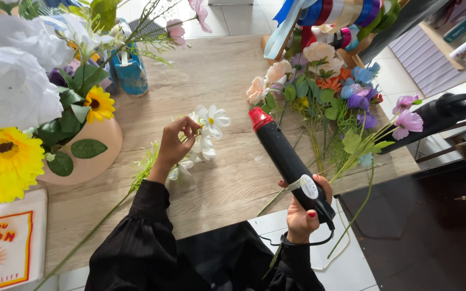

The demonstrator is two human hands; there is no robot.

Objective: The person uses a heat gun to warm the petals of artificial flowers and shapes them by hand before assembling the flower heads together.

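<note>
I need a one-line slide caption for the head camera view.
Left hand pinches white artificial flowers; right hand holds a black heat gun.

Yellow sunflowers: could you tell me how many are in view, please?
2: a large sunflower at the left edge, and a small sunflower above the peach vase. White blooms may hide others.

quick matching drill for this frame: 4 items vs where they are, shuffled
1. heat tool
2. white flower stem
3. sunflower pot
4. ribbon spools

A. far right corner of the table
B. left hand pinches it
C. right hand grips it
D. left part of the table, near the edge

Pairs: 1-C, 2-B, 3-D, 4-A
</note>
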